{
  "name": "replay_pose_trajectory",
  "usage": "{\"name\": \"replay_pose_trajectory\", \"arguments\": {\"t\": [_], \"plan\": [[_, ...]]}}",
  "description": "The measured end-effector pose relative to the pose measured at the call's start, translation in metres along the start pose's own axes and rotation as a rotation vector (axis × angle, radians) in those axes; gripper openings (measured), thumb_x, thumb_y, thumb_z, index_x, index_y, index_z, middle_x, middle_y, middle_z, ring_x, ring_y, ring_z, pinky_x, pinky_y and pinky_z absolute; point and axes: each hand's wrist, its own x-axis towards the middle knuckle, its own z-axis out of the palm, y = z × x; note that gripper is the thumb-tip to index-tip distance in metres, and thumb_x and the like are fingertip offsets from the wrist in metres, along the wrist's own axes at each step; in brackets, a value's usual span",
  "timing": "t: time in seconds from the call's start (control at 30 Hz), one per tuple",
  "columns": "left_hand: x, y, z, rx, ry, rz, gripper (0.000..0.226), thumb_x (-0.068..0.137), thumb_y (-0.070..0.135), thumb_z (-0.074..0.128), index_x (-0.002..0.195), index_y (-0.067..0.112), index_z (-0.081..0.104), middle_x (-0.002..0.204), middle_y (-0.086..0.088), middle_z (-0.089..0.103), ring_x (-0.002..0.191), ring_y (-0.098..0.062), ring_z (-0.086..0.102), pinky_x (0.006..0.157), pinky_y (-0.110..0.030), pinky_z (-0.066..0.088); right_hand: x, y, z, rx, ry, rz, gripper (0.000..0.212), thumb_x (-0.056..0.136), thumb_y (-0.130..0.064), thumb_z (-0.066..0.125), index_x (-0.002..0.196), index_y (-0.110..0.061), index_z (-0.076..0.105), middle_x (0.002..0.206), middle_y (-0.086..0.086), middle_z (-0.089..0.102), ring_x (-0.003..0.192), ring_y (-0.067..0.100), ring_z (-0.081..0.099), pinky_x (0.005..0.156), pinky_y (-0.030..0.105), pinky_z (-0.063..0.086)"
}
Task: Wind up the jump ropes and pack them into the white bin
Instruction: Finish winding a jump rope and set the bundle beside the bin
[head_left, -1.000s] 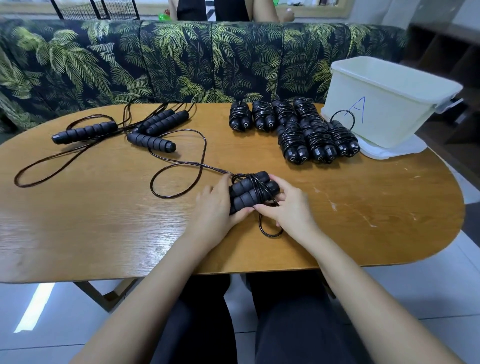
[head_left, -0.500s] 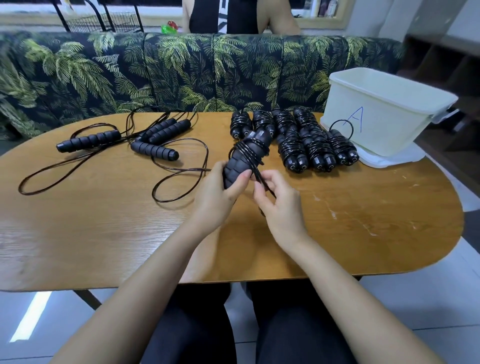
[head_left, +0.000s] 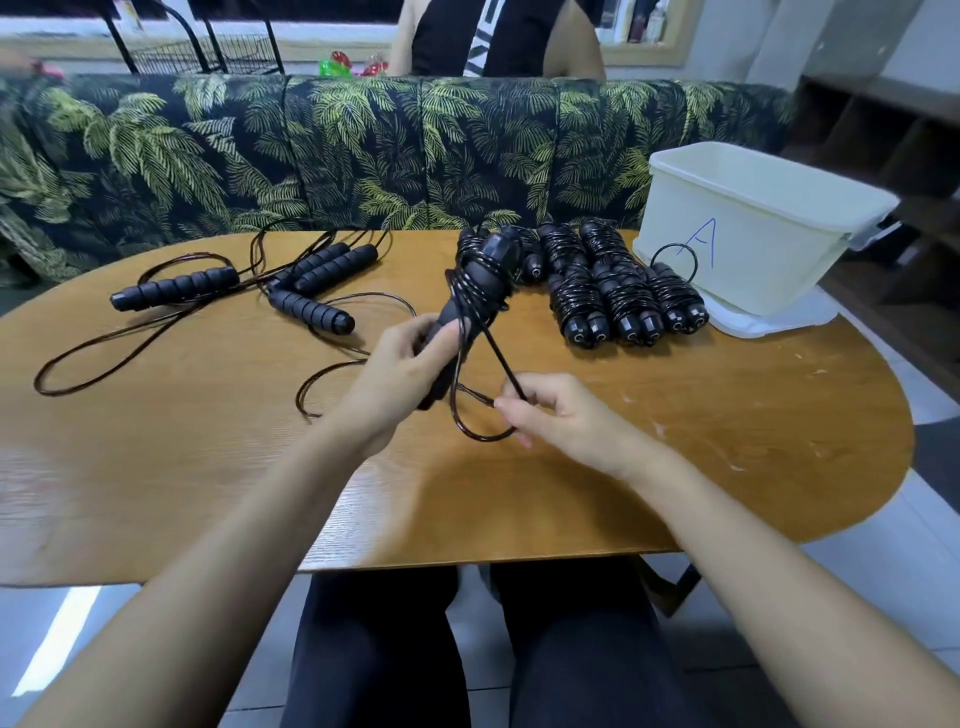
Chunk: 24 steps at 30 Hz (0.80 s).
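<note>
Above the middle of the tabletop (head_left: 675, 441), the right hand (head_left: 563, 415) pinched a loose loop of cord (head_left: 500, 359); just left, the left hand (head_left: 400, 369) gripped the near end of the jump rope handles (head_left: 475, 291), their long axis slanting up toward the far edge.

Your half-wound jump rope (head_left: 470, 306) is black and tilts up in the air, with a loose loop of cord hanging down. Wound-up ropes (head_left: 608, 301) lie in rows just beside the open white bin (head_left: 753, 228). Loose ropes (head_left: 311, 306) sprawl far left.
</note>
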Motion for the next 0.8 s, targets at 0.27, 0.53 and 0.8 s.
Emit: {"name": "replay_pose_trajectory", "arguments": {"t": [0.27, 0.53, 0.8], "plan": [[-0.002, -0.009, -0.008, -0.051, 0.087, -0.101, 0.032, 0.096, 0.039, 0.052, 0.087, 0.009, 0.058, 0.077, -0.013, 0.048, 0.064, -0.021, 0.04, 0.056, -0.032, 0.028, -0.011, 0.026, 0.004, -0.106, 0.152, -0.024, 0.022, 0.097, -0.038, 0.04, 0.082, -0.028, 0.053, 0.066, -0.02, 0.054, 0.065, 0.0, 0.051, 0.065, 0.015, 0.039], [-0.006, -0.008, -0.007, -0.315, -0.081, -0.156, 0.033, 0.084, 0.043, 0.054, 0.096, 0.012, 0.058, 0.076, -0.003, 0.056, 0.061, -0.015, 0.046, 0.057, -0.027, 0.037, -0.023, 0.061, -0.023, -0.189, 0.204, 0.075, 0.025, 0.099, -0.029, 0.044, 0.08, -0.025, 0.06, 0.072, -0.005, 0.055, 0.071, 0.006, 0.053, 0.069, 0.017, 0.039], [-0.021, 0.025, 0.0, 0.682, -0.681, 0.239, 0.034, 0.077, 0.041, 0.075, 0.09, 0.015, 0.059, 0.064, 0.011, 0.052, 0.056, -0.005, 0.045, 0.052, -0.023, 0.035, 0.015, 0.031, -0.063, -0.44, -0.013, 0.156, 0.018, 0.096, -0.024, 0.055, 0.082, -0.029, 0.066, 0.079, -0.014, 0.068, 0.077, 0.006, 0.061, 0.077, 0.035, 0.047]]}}
